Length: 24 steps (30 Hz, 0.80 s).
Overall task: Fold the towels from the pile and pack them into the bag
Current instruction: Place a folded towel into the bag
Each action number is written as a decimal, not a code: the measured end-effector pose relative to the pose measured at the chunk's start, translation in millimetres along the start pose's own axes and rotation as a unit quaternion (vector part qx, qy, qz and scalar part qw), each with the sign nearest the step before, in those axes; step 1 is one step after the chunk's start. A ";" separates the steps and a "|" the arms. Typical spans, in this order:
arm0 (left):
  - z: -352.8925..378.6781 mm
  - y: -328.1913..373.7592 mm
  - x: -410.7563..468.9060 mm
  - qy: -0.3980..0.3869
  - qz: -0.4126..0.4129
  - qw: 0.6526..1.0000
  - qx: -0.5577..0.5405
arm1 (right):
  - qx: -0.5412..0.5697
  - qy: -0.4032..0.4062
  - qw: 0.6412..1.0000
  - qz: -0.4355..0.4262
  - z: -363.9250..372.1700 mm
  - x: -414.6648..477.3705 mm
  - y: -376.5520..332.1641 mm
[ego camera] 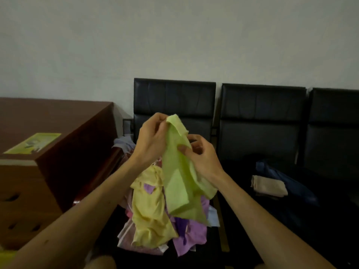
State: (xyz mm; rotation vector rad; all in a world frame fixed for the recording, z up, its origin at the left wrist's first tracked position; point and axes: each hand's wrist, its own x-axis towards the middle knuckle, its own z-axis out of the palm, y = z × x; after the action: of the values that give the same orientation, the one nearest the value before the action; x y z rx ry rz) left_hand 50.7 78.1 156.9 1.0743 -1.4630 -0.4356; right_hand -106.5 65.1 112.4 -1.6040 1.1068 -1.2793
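- Your two forearms fill the bottom of the view, reaching forward and up over a row of black chairs (262, 121) set against the wall.
- Left of you stands a brown desk (58, 121), with a cardboard box (25, 191) in front of it; neither seems to matter for this step.
- On the nearest chair seat lies the pile of towels (155, 216), loose and crumpled: yellow on top, purple and pink beneath. It sits directly below your hands.
- On the next seat to the right a dark blue cloth thing (281, 177) may be the bag, though it is too dim to tell; a folded beige towel (269, 186) rests against it.
- Raised above the pile hangs the green towel (178, 183), its lower end draped down onto the heap.
- Your left hand (150, 138) pinches the towel's top corner, fingers closed on the cloth.
- Your right hand (202, 154) has a closed grip on an edge a little lower, thumb pressed on the fabric.
- Judging by this, you are opening the towel out before folding. The next move calls for finding a second corner, drawing the hands apart and letting the cloth hang flat, clear of the pile.
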 end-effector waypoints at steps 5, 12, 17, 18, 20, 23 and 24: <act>-9.9 43.3 -1.5 -0.031 -0.023 0.997 -0.063 | 0.037 -0.021 0.999 -0.020 -14.7 -16.0 -42.4; -13.4 41.2 -26.0 -0.045 -0.161 0.976 -0.139 | 0.105 -0.069 0.992 0.010 -33.1 -44.0 -77.2; -14.3 49.1 -57.1 -0.181 -0.150 0.954 -0.187 | 0.025 -0.081 0.996 -0.041 -39.7 -56.0 -80.4; -12.6 51.1 -62.8 -0.202 -0.134 0.950 -0.196 | 0.006 -0.094 0.994 -0.050 -41.0 -58.7 -80.2; -7.7 49.9 -71.8 -0.213 -0.140 0.941 -0.223 | -0.029 -0.124 0.990 -0.058 -44.6 -63.9 -76.7; -5.0 38.6 -80.1 -0.206 -0.142 0.950 -0.184 | -0.106 -0.132 0.984 -0.048 -49.7 -74.0 -61.4; -4.4 32.6 -81.8 -0.203 -0.128 0.959 -0.148 | -0.127 -0.127 0.983 -0.042 -49.7 -77.7 -54.2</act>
State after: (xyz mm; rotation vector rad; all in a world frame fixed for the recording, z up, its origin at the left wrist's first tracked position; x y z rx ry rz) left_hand 31.9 161.8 136.4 0.9679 -1.5513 -1.0787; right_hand -155.5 152.7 149.4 -1.9614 1.0831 -0.9796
